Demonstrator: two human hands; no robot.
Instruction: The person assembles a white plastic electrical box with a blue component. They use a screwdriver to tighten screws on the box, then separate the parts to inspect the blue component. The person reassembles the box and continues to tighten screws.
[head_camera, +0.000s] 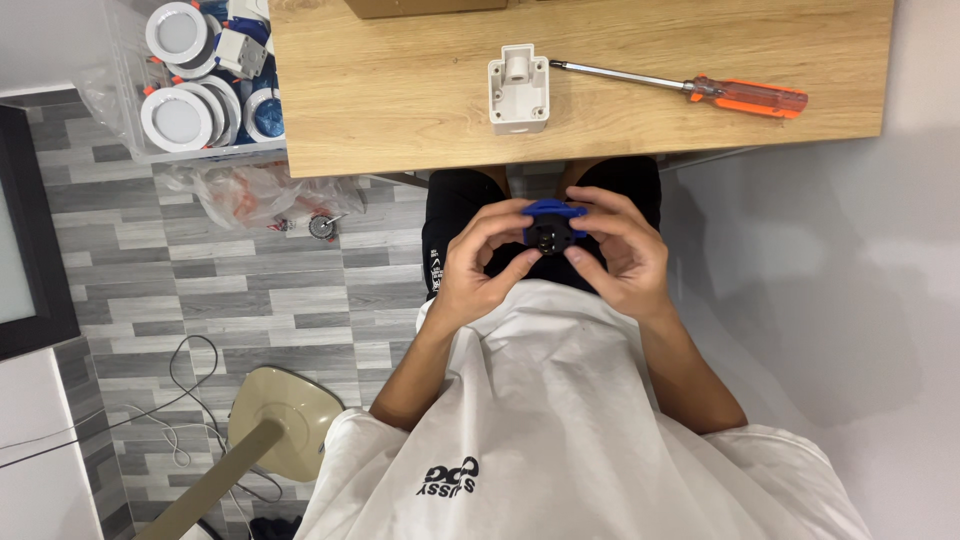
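- Both my hands are at lap level, below the worktop (400, 110) edge; small black-and-blue part (549, 226) pinched between them
- Left hand (482, 268): fingers clenched on the part's left side, thumb under it; looks like the steadying grip
- Right hand (622, 252): fingers curled over the right side, thumb pressed to the black centre; both grasping, neither released
- Part held close and face-up, probably so I can see the black middle
- White plastic housing (518, 91) sits on the worktop just ahead, untouched
- Orange-handled screwdriver (690, 89) lies just right of it; within reach, not in hand
- Round white fittings (180, 100) are in a clear bin at far left
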